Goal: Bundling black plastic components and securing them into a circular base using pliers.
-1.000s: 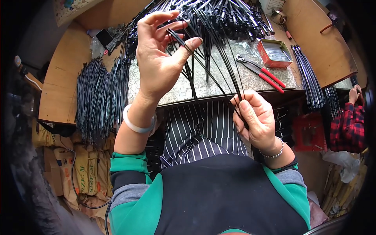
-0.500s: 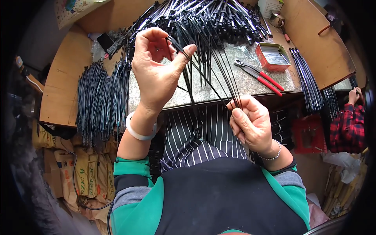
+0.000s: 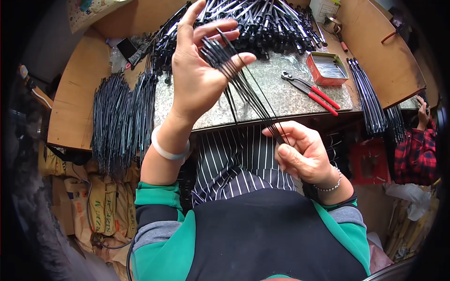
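My left hand (image 3: 199,70) spreads wide around thin black rods (image 3: 251,96) | my right hand (image 3: 303,153) pinches them | some gathered, I think | big pile (image 3: 265,21) not picked up

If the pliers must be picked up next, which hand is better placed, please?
Probably the right hand: it is nearer the pliers, whose handles extend toward the table's near edge. The left hand is farther off. The right would first have to release the black strands.
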The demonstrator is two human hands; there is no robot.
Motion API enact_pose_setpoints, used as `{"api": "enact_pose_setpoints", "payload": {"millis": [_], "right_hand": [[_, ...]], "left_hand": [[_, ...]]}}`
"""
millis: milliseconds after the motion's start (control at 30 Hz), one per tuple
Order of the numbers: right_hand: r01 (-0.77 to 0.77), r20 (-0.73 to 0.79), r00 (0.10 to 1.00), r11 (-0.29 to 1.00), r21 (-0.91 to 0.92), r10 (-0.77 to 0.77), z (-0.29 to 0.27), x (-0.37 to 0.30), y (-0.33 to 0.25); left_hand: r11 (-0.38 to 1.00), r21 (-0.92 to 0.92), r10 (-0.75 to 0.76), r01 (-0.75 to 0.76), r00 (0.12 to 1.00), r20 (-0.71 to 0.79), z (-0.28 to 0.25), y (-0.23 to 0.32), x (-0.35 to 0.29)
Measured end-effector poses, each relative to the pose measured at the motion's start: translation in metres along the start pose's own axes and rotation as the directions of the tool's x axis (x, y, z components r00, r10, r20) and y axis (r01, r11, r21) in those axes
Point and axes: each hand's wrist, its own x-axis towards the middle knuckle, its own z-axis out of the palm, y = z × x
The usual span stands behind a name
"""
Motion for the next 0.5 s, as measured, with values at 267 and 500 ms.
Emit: {"api": "enact_pose_setpoints", "payload": {"millis": [267,500], "right_hand": [[0.168,-0.063,0.984,0.985,0.031,-0.166,-0.01,0.008,-0.035],[0.047,-0.041,0.998,0.981,0.186,-0.041,-0.015,0.009,-0.056]], "left_hand": [[0.973,0.17,0.161,-0.155,0.987,-0.023,0.018,-0.017,-0.018],[0.998,-0.054,0.004,-0.036,0.865,-0.502,0.0,-0.07,-0.062]]}}
